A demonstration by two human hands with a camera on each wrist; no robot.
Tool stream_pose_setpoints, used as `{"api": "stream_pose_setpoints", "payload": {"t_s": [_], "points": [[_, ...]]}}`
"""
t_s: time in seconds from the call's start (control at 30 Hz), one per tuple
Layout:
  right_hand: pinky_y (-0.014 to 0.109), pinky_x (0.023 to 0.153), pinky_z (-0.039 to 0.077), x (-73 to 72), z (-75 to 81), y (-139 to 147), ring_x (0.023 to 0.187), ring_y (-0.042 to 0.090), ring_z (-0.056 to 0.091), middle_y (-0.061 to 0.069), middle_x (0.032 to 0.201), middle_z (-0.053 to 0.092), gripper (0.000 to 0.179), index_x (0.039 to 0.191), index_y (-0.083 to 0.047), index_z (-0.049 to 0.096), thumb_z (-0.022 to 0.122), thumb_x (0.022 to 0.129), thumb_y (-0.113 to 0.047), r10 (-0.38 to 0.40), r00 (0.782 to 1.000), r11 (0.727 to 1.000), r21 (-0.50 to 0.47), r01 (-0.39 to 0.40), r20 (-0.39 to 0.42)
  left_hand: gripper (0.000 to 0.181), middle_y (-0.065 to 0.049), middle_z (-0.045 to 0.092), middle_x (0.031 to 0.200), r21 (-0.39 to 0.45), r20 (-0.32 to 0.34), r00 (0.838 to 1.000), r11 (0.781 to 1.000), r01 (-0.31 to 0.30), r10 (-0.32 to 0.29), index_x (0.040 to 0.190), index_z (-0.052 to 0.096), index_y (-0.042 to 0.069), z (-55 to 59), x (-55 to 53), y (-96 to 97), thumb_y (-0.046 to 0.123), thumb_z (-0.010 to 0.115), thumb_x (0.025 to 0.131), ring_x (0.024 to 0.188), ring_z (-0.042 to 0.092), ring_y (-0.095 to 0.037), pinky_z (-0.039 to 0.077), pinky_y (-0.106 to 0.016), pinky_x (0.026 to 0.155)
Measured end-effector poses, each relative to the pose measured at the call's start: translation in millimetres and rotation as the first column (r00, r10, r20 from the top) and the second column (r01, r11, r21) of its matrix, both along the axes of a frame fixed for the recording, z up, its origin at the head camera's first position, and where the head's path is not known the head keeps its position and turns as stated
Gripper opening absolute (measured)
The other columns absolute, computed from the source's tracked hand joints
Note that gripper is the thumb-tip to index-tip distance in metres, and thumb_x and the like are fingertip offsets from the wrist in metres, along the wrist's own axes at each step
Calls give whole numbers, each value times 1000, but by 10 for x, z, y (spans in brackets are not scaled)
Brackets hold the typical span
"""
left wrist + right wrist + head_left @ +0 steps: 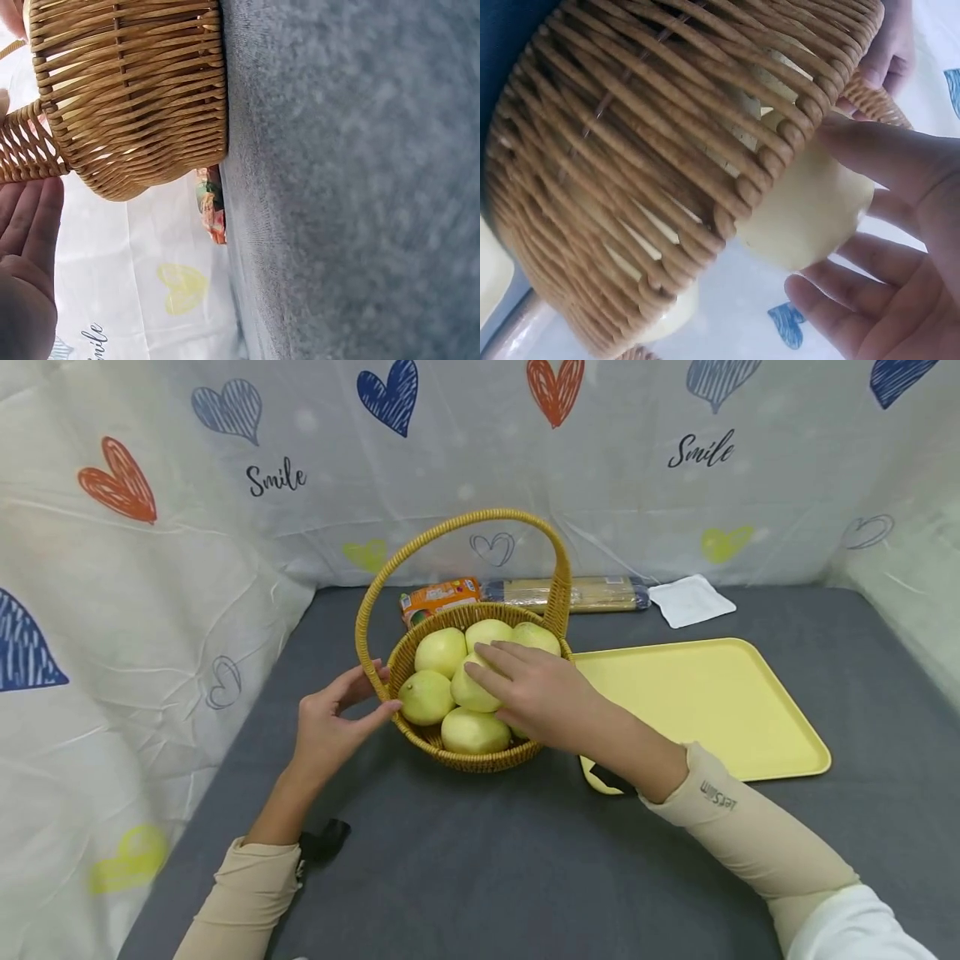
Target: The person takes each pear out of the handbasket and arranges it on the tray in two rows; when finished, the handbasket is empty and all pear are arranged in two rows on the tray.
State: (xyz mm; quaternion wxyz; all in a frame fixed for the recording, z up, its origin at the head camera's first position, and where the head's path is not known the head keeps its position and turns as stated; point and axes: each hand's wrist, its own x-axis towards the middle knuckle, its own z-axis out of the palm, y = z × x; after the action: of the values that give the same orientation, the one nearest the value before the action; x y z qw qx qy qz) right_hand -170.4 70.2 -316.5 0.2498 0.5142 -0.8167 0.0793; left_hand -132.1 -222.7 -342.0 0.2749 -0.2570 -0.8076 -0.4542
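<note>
A round wicker basket [480,763] with a tall arched handle [465,520] stands on the grey cloth, holding several round, pale yellow-green fruits [474,732]. At the basket's left side, my left hand [330,722] grips the foot of the handle [30,142], thumb on the near side and fingers behind it. My right hand [543,693] reaches over the right rim and holds the topmost fruit [468,690] of the pile. In the right wrist view, the thumb and fingers bend around this fruit [806,214], which shows above the rim.
To the basket's right lies a yellow tray [697,710], partly under my right forearm. Behind the basket are an orange packet [442,596], a long pack with a clear wrapper [607,594] and a white square cloth or paper [692,600]. A printed sheet [465,452] hangs behind the table.
</note>
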Motion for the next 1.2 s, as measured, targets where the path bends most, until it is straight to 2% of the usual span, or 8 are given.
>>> {"api": "stream_pose_setpoints", "payload": {"t_s": [0.13,0.4,0.53,0.7,0.83,1.03,1.13,1.2], "points": [[44,100,50,-8,-10,-49,122,37,58,24,134,58,66,133,-1,61,88,74,-13,-27,1000,1000,4,28,-10,54,-24,72,105,-11,15,1000,1000,-12,12,120,67,-10,3,-5,-4,-16,84,69,92,72,-36,57,-25,85],[43,100,51,-38,-54,-52,121,36,57,23,132,58,66,133,1,59,88,75,-14,-42,999,998,-45,42,5,59,-15,74,109,-17,23,1000,1000,-17,17,123,68,-5,-226,-183,-137,-11,88,68,95,73,-30,56,-20,85],[45,95,53,-48,-89,-13,120,37,57,24,132,57,66,133,2,57,87,76,-14,-24,998,993,-117,31,61,60,-13,74,109,-14,15,1000,1000,-11,11,124,68,-3,-264,-203,-155,-9,89,68,95,73,-29,56,-21,85],[47,93,54,-56,-114,80,117,37,58,22,131,58,72,136,3,55,87,76,-20,-26,986,972,-228,64,165,60,-13,74,110,-26,15,1000,1000,-8,8,124,68,-3,-260,-203,-153,-8,89,69,97,72,-25,56,-22,85],[46,93,53,-49,-90,178,116,33,58,19,130,58,72,137,1,55,86,77,-21,-23,961,934,-336,119,277,60,-13,73,109,-35,17,1000,999,-5,5,124,67,-4,-250,-189,-150,-9,88,68,97,72,-24,56,-22,85],[44,81,56,-8,-16,355,108,27,59,14,131,53,73,144,-6,51,84,80,-21,-41,893,891,-388,235,447,58,-21,73,106,-49,8,1000,999,-12,12,122,66,-9,-134,-67,-73,-15,86,68,93,72,-34,57,-24,84],[42,85,57,2,16,442,107,25,59,14,130,51,73,144,-7,52,85,80,-19,-36,870,874,-406,266,492,57,-25,72,104,-47,5,1000,999,-12,13,121,66,-10,-77,-12,-40,-15,85,68,92,72,-38,58,-26,84],[40,88,57,-3,31,505,110,24,57,13,130,51,73,144,-8,53,85,79,-18,-30,856,859,-424,286,516,57,-23,72,105,-48,5,1000,999,-15,15,122,66,-9,-100,-24,-53,-15,86,68,93,72,-36,58,-27,83]]}}
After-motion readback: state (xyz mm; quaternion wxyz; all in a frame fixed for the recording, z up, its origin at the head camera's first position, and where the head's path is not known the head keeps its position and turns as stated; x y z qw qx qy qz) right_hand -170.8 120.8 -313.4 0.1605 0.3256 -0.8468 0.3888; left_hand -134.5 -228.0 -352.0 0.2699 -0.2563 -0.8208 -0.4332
